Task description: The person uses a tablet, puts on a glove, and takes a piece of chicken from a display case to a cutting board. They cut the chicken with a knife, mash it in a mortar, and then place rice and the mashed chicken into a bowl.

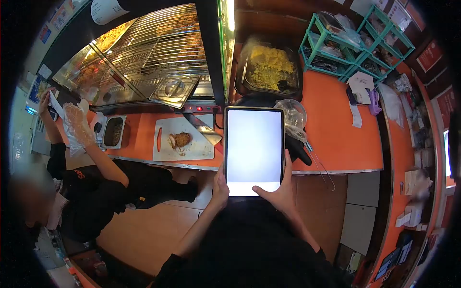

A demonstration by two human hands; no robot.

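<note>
A tablet with a bright, washed-out screen is held upright in front of me, its lower part close to my body. My left hand grips its left edge near the bottom, most of the fingers hidden behind it. On the other side, my right hand wraps the lower right corner, with the thumb lying over the bottom of the screen. Behind the tablet's right edge are a clear plastic bowl and a wire-handled strainer, partly covering a dark pan handle.
A white cutting board holds a browned piece of food and a cleaver. A gloved co-worker stands at left by a heated display case. Behind are a yellow food tray and green racks.
</note>
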